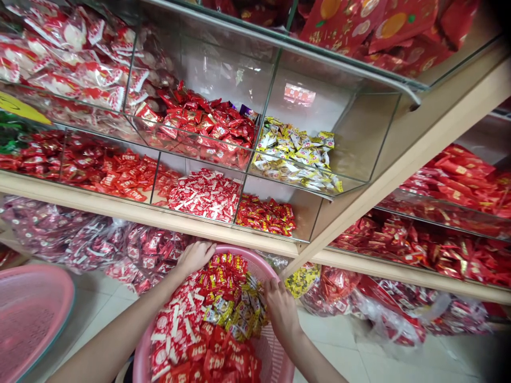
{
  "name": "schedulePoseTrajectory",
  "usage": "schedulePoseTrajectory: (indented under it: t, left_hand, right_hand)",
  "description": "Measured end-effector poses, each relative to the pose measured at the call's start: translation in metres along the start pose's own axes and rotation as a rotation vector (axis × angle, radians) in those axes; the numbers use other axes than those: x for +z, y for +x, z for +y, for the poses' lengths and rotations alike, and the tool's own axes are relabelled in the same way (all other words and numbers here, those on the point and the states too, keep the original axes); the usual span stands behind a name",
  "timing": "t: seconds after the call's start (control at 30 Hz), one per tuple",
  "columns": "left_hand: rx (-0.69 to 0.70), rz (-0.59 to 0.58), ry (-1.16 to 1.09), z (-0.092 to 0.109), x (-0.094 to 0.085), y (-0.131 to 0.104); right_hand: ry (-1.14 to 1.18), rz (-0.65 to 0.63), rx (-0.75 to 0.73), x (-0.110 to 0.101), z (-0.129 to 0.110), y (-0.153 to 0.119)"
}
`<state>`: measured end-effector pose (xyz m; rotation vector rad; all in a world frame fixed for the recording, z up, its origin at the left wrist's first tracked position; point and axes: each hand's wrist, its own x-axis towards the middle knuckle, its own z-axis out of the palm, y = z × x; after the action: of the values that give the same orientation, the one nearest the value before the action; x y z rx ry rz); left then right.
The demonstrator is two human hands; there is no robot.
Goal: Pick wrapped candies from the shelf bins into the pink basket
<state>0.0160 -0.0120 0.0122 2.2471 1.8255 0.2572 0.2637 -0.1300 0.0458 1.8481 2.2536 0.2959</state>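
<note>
A pink plastic basket [285,351] full of wrapped candies stands below the shelf's front edge. My left hand [195,258] is closed over its far left rim. On the right rim, my right hand [281,303] has its fingers curled over the edge, beside yellow-and-white candies [243,314]. Inside the basket, red-and-white candies [178,322] lie at the left, red and gold ones [225,274] at the far side, and bright red packets [215,354] nearest me. The thumbs are mostly hidden.
Glass-fronted shelf bins hold red candies [211,125], yellow-white candies [297,151] and red-white candies [207,194]. A slanting wooden post [403,154] divides the shelves. Bagged candies [335,287] lie on the tiled floor underneath. Another pink basket [59,287] is at the left.
</note>
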Motion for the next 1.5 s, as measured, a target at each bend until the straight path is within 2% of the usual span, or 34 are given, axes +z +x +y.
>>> schedulePoseTrajectory:
  t: [0.3,0.6,0.83,0.93,1.0,1.07,1.17,1.23,1.33,1.37,1.43,1.5]
  left_hand:
    - [-0.003,-0.002,0.006,0.001,0.000,-0.001]
    - [-0.018,-0.004,0.005,0.002,-0.002,-0.001]
    - [-0.027,-0.013,-0.002,0.004,-0.004,-0.002]
    - [-0.021,-0.008,-0.004,0.005,-0.007,-0.004]
    - [-0.010,0.002,-0.008,0.004,-0.007,-0.004]
    - [0.001,0.015,-0.009,0.003,-0.006,-0.003]
    - [0.018,0.030,-0.024,-0.002,-0.002,0.000]
    - [0.039,0.042,-0.036,-0.004,0.001,0.001]
    - [0.064,0.054,-0.042,-0.007,0.003,0.002]
    - [0.062,0.054,-0.044,-0.008,0.004,0.001]
    - [0.055,0.056,-0.051,-0.009,0.005,0.001]
    - [0.049,0.060,-0.062,-0.009,0.005,0.002]
  right_hand:
    - [0.023,-0.010,-0.036,0.009,-0.014,-0.008]
    - [0.059,-0.002,-0.024,0.017,-0.013,-0.014]
    - [0.040,-0.003,-0.042,0.019,-0.017,-0.015]
    - [0.050,-0.028,-0.027,0.009,-0.016,-0.010]
    - [0.080,-0.021,0.004,-0.012,-0.009,-0.005]
    - [0.150,0.053,0.026,-0.048,0.005,0.002]
    - [0.357,0.314,-0.008,-0.122,0.037,0.012]
    - [0.459,0.562,-0.074,-0.174,0.062,0.022]
    - [0.502,0.826,-0.126,-0.236,0.100,0.046]
    - [0.500,0.868,-0.099,-0.251,0.111,0.057]
    - [0.475,0.856,0.029,-0.271,0.128,0.082]
    - [0.437,0.766,0.191,-0.282,0.138,0.107]
